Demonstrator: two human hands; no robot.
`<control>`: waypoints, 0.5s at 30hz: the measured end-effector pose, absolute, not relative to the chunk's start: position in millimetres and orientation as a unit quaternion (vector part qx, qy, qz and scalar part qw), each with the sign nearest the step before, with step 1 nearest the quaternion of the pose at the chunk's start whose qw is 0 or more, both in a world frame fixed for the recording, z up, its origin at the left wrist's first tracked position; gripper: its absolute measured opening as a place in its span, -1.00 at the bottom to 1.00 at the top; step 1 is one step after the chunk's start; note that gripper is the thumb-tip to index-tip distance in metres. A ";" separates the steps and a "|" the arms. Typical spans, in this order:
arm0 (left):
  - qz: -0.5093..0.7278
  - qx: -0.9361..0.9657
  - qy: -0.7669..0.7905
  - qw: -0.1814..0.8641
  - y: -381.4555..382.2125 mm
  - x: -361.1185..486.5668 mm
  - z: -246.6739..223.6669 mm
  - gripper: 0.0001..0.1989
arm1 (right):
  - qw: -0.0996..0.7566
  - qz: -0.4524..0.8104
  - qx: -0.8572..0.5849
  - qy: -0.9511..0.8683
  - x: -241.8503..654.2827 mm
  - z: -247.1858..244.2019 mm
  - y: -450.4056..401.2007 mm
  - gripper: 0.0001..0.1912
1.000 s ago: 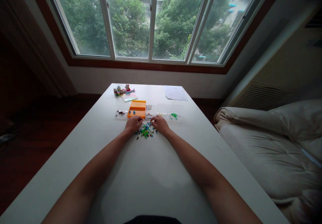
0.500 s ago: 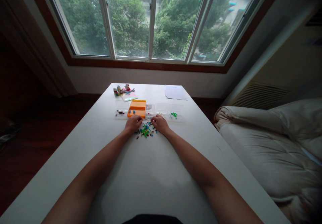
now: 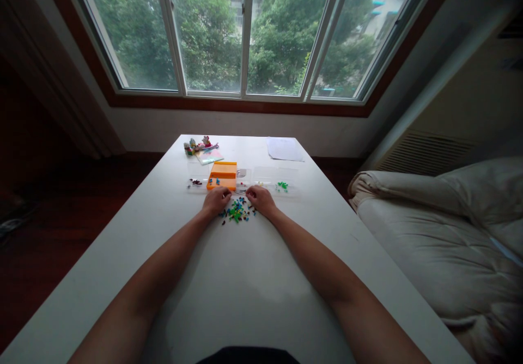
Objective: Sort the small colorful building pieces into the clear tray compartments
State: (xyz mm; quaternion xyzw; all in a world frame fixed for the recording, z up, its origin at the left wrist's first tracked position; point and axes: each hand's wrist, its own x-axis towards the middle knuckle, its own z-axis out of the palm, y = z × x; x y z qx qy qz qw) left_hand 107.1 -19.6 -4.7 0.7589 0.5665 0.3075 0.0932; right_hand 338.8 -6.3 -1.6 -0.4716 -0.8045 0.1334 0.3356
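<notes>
One pile of small pieces (image 3: 236, 214), too many to count, on counter (image 3: 245, 287) between left hand (image 3: 218, 198) and right hand (image 3: 260, 198); one orange case (image 3: 229, 183) beyond. Both loosely curled; cannot tell any hold.

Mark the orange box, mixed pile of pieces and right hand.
Orange box (image 3: 223, 175): head view, on its darker middle band.
Pile of pieces (image 3: 236, 212): head view, on its green middle.
Right hand (image 3: 261, 199): head view, on its back.

Readable text: none I can make out | On my white table (image 3: 245, 277), far edge as 12: 1 o'clock, white papers (image 3: 285, 149), any print too faint | 11 o'clock, pale pinkish card (image 3: 211, 156), any lettering too small
</notes>
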 end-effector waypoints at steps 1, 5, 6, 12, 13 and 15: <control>0.309 0.759 0.565 0.094 -19.4 107.0 -4.9 -0.81 | 0.360 0.142 -0.477 -0.789 341.7 0.3 -5.6 -0.91; 0.310 0.756 0.566 0.106 -20.0 106.5 -3.5 -0.80 | 0.453 0.172 -0.512 -0.710 363.2 8.0 2.5 -0.83; 0.310 0.755 0.568 0.108 -20.3 106.4 -2.8 -0.80 | 0.472 0.177 -0.522 -0.688 370.5 9.1 6.0 -0.82; 0.307 0.756 0.565 0.119 -20.8 105.7 -0.9 -0.79 | 0.539 0.152 -0.599 -0.572 415.6 9.7 28.9 -0.75; 0.307 0.756 0.566 0.121 -20.8 105.7 -1.2 -0.79 | 0.541 0.145 -0.609 -0.563 421.9 9.8 31.3 -0.74; 0.308 0.756 0.565 0.122 -20.7 105.8 -2.1 -0.79 | 0.540 0.130 -0.624 -0.550 432.8 10.5 34.4 -0.75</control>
